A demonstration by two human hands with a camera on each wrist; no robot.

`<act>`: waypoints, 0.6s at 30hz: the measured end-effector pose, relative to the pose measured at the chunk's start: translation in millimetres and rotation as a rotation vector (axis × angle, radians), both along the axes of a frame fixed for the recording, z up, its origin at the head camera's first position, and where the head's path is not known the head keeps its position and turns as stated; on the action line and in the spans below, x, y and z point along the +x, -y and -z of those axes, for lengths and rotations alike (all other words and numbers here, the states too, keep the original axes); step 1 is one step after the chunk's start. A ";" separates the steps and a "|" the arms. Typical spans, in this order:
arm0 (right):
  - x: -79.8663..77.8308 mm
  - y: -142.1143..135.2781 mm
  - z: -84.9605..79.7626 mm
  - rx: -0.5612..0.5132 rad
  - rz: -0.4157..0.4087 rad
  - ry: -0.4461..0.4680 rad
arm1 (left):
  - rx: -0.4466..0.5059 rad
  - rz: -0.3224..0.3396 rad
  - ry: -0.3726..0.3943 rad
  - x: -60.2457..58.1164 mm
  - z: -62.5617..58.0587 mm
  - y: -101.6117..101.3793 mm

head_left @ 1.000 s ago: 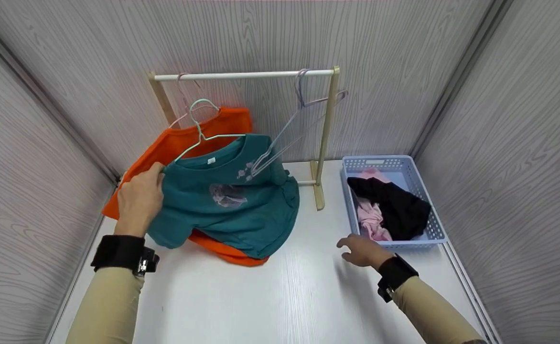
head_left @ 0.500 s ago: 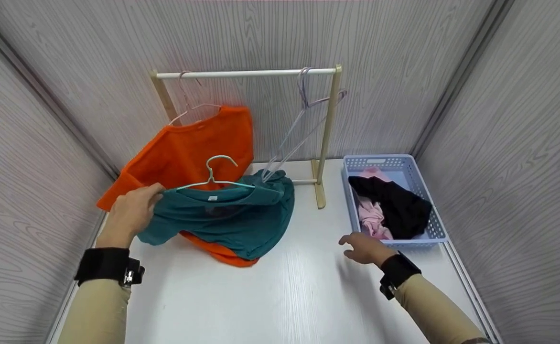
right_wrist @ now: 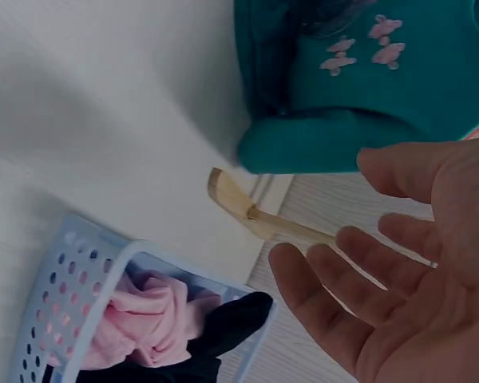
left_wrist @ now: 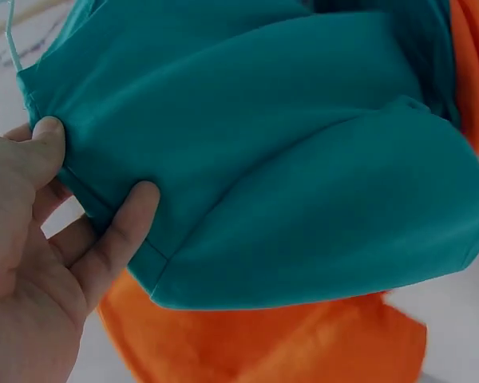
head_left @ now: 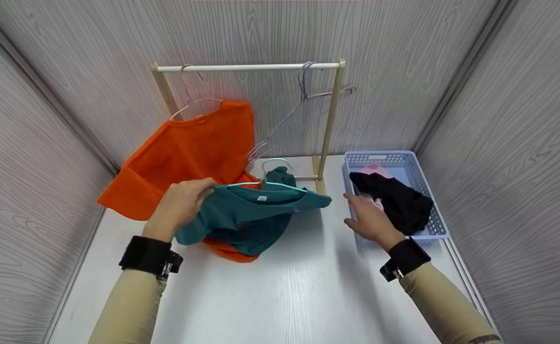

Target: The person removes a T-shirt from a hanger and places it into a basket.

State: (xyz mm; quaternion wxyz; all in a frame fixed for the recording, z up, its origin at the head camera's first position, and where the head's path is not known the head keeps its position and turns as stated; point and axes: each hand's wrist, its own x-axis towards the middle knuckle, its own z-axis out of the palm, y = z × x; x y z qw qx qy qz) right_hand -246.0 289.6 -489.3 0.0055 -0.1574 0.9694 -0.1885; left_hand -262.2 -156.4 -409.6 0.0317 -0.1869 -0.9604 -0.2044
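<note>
Teal shirt (head_left: 256, 210) on a mint hanger (head_left: 263, 180), mid-scene, pinched at one shoulder by the left hand (head_left: 179, 205), perhaps to prevent slipping; right hand (head_left: 371, 220) loosely spread at three o'clock from it, gripping nothing. Beyond, at eleven o'clock, orange shirt (head_left: 199, 153) hung on a rack (head_left: 249, 67), presumably out of the way.

Head view: from above, wide, facing forward and down. Wrist views: close; left nearest, onto the teal cloth shirt (left_wrist: 271, 175) common to all. Head (three o'clock) and right-wrist (seven o'clock) share the light-blue perforated plastic basket (head_left: 399, 171).
</note>
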 end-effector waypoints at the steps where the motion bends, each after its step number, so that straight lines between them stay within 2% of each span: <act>1: -0.9 0.2 -5.7 -0.007 0.022 -0.017 | 0.004 0.008 0.001 -2.0 0.9 -8.5; 5: -0.5 2.1 -24.1 -0.041 0.061 -0.085 | 0.034 0.033 0.017 -8.0 5.5 -38.9; 8: 1.8 2.5 -31.2 -0.066 0.074 -0.154 | 0.056 0.043 0.034 -10.4 7.3 -55.8; 13: 5.1 -1.3 -31.5 -0.086 0.101 -0.246 | 0.056 0.054 0.029 -14.6 7.9 -74.8; 18: 6.9 -6.1 -26.4 -0.122 0.105 -0.345 | 0.018 0.052 0.041 -15.7 11.1 -83.2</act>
